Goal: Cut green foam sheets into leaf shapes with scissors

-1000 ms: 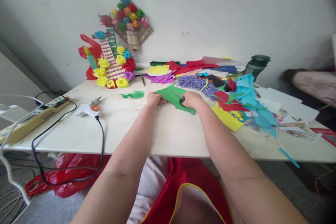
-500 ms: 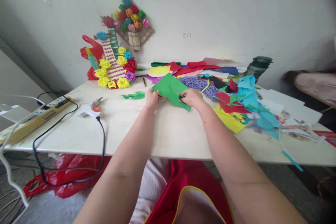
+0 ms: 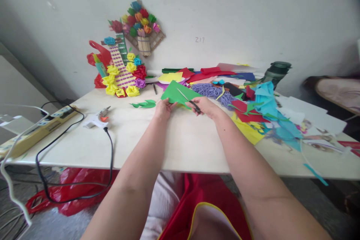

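My left hand (image 3: 164, 108) is closed on the near left edge of a green sheet of paper (image 3: 172, 90), which is tilted up off the table. My right hand (image 3: 204, 106) grips a pair of scissors (image 3: 194, 105) by the dark handles. The blades point up and to the left, lying over the face of the green sheet. Left of my left hand, cut green paper leaves (image 3: 144, 103) rest on the table. Purple yarn (image 3: 210, 90) lies in a heap beyond my right hand.
A white glue gun (image 3: 96, 120) with a black cord sits at left, by a power strip (image 3: 42, 129). Paper flowers (image 3: 132, 90) stand at the back left. Coloured paper scraps (image 3: 247, 127) cover the right side, near a dark bottle (image 3: 277, 72).
The green sheet has been lifted and turned, its right lower part swinging up and away from me. Both hands keep their hold; the scissors have shifted slightly and now lie over the sheet.
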`<state>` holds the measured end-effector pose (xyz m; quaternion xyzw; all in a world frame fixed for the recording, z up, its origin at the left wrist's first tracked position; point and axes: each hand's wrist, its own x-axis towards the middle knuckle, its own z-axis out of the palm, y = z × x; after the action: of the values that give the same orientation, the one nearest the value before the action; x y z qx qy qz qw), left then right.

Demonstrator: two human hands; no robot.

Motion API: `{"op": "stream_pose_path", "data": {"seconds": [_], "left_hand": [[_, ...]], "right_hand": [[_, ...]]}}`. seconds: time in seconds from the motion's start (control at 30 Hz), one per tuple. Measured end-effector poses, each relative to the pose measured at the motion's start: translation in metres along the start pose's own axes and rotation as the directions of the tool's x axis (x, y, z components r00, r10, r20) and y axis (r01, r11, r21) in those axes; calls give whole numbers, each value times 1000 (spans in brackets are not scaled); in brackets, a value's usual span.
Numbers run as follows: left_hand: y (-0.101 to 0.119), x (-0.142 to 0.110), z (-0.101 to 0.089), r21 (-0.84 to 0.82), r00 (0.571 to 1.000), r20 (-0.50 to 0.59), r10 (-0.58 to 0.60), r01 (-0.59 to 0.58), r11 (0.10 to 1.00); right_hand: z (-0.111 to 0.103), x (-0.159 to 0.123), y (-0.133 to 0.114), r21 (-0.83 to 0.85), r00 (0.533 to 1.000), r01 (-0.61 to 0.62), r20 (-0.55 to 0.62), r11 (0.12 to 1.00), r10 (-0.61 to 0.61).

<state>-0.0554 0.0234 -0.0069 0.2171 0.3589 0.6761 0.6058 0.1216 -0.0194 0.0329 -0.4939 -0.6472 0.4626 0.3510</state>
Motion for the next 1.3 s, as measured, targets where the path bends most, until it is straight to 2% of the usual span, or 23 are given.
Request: {"op": "stream_pose_path", "data": {"seconds": [0.13, 0.27, 0.43, 0.67, 0.83, 1.0, 1.17, 1.3], "left_hand": [[2, -2, 0, 10, 999, 26, -36, 36, 999], [3, -3, -1, 6, 999, 33, -27, 27, 1000], [2, -3, -1, -29, 999, 28, -46, 47, 998], [-2, -11, 7, -75, 997, 15, -81, 82, 994], [-6, -12, 9, -73, 999, 10, -38, 38, 997], [-7, -7, 7, -67, 1000, 14, -1, 1, 998], [-2, -4, 6, -47, 994, -106, -30, 25, 999], [1, -5, 8, -65, 986, -155, -56, 47, 997]], "right_hand": [[-11, -6, 0, 29, 985, 20, 170, 999, -25], [-23, -8, 2, 4, 943, -10, 332, 1000, 8], [-27, -7, 7, -24, 914, -74, 399, 997, 77], [-8, -1, 9, 2, 947, -87, 310, 996, 82], [2, 1, 9, -1, 976, -72, 205, 997, 71], [3, 4, 13, 8, 986, -40, 161, 999, 38], [2, 7, 17, -21, 989, -28, 146, 999, 31], [2, 9, 19, -20, 990, -21, 140, 1000, 24]]}}
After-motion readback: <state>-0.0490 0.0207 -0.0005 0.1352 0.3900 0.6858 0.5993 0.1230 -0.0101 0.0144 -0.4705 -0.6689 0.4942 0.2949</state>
